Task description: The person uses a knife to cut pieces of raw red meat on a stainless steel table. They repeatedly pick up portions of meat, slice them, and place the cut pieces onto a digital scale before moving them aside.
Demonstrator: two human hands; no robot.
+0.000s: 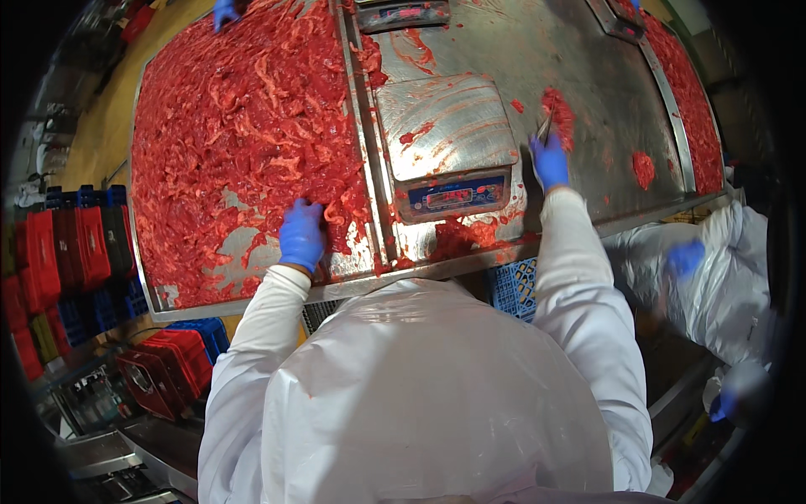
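My left hand (301, 237), in a blue glove, rests at the right side of a large heap of raw red meat strips (243, 126). Its fingers look slightly apart on the meat, with nothing plainly gripped. My right hand (550, 162), also blue-gloved, is closed round a slim metal tool (544, 128) whose exact kind is unclear. The tool's far end touches a small clump of meat (559, 113) on the steel table (604, 109). Between my hands stands a scale (453, 130) with a smeared steel plate and a lit display facing me.
A raised metal divider (369, 143) separates the meat heap from the scale. Two more scales (403, 15) (617, 21) stand farther back. Another gloved hand (225, 13) reaches in at the far left; a co-worker (714, 256) stands at right. Red crates (168, 365) sit lower left.
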